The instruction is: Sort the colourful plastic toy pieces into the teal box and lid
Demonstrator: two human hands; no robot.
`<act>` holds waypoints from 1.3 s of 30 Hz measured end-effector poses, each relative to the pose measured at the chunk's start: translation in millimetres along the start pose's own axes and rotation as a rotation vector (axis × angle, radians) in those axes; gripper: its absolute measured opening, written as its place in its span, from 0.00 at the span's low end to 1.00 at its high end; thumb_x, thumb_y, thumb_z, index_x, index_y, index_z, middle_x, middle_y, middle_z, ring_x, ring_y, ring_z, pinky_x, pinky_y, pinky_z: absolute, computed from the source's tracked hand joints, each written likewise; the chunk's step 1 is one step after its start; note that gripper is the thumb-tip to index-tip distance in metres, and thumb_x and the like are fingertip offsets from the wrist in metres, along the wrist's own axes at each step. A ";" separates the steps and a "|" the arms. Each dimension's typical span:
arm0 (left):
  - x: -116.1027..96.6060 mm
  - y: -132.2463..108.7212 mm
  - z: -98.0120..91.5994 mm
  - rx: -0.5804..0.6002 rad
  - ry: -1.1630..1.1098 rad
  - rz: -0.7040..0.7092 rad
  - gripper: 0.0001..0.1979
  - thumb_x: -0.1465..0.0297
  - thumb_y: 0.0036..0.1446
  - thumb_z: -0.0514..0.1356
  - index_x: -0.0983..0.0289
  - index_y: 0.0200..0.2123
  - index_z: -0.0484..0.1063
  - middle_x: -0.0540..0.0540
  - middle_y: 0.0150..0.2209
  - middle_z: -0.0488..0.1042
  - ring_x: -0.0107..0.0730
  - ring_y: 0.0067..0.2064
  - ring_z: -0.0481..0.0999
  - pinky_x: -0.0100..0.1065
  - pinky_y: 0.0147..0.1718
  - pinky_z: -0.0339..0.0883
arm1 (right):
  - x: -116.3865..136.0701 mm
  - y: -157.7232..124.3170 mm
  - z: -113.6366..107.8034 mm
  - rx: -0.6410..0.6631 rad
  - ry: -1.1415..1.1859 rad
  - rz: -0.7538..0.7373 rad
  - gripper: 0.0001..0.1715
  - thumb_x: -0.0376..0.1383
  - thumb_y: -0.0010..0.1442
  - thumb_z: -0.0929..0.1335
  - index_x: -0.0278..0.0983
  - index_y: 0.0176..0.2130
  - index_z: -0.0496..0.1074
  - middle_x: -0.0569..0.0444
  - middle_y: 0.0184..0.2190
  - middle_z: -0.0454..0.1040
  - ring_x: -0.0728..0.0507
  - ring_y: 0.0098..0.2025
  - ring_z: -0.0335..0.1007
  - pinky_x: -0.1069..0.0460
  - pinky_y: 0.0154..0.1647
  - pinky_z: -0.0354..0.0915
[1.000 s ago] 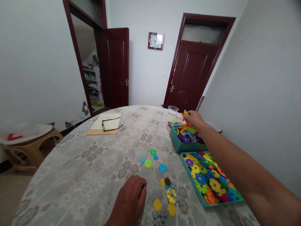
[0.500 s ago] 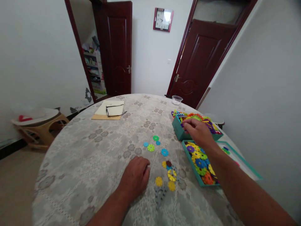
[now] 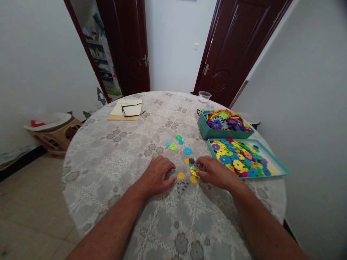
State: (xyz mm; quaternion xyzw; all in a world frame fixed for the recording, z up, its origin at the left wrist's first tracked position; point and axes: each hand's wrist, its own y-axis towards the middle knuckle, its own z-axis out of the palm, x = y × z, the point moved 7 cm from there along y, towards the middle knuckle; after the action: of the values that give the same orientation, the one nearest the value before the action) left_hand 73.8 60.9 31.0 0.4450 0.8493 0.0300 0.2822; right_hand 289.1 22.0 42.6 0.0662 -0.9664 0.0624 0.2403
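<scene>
Left hand (image 3: 157,177) empty, thumb and fingers apart. Right hand (image 3: 215,172) at a yellow disc (image 3: 193,171); can't tell if pinching. Best gripped by rim.

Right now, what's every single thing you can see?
Round table: one, grey floral covering, centre
Loose notched discs: at least ten, blue, green, yellow, brown, mid-table
Triangular piece: one, grey, nearer than those discs
Tray: one, teal, right, notched discs inside
Box: one, teal, behind tray, toothed pieces inside
Bowl: one, clear, table's far edge
Paper: count unclear, cream, far left
Eyeglasses: one pair, black, on paper
Stool: one, brown, left
Doors: two, dark red, back
Shelves: several, pale, back left
Wall plate: one, white, between doors
Left hand: one, bare, mid-table
Right hand: one, bare, beside loose discs
</scene>
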 end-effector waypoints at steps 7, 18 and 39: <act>-24.4 -2.5 7.5 0.116 -0.078 0.130 0.37 0.42 0.46 0.70 0.57 0.55 0.75 0.59 0.47 0.75 0.48 0.50 0.71 0.44 0.51 0.61 | 8.3 -9.9 10.0 0.062 -0.052 -0.031 0.38 0.38 0.53 0.76 0.42 0.62 0.69 0.45 0.54 0.72 0.38 0.50 0.72 0.48 0.50 0.63; -25.2 2.6 13.7 0.129 -0.001 0.125 0.17 0.61 0.59 0.66 0.57 0.51 0.76 0.57 0.45 0.74 0.46 0.49 0.70 0.44 0.49 0.62 | -4.3 3.9 17.5 -0.002 0.034 -0.082 0.22 0.34 0.59 0.72 0.41 0.53 0.72 0.46 0.52 0.75 0.39 0.50 0.72 0.48 0.52 0.63; -9.3 6.3 28.9 0.050 0.042 0.106 0.06 0.65 0.68 0.61 0.62 0.40 0.73 0.56 0.41 0.75 0.40 0.46 0.70 0.40 0.46 0.61 | -5.3 7.1 -7.8 -0.191 0.000 -0.005 0.23 0.27 0.63 0.64 0.35 0.57 0.71 0.43 0.50 0.78 0.39 0.51 0.74 0.47 0.55 0.65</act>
State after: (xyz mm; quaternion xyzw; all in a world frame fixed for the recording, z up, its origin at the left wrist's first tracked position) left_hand 97.2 51.8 12.8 0.4957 0.8307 0.0327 0.2512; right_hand 296.1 30.6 46.3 0.0454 -0.9678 -0.0309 0.2456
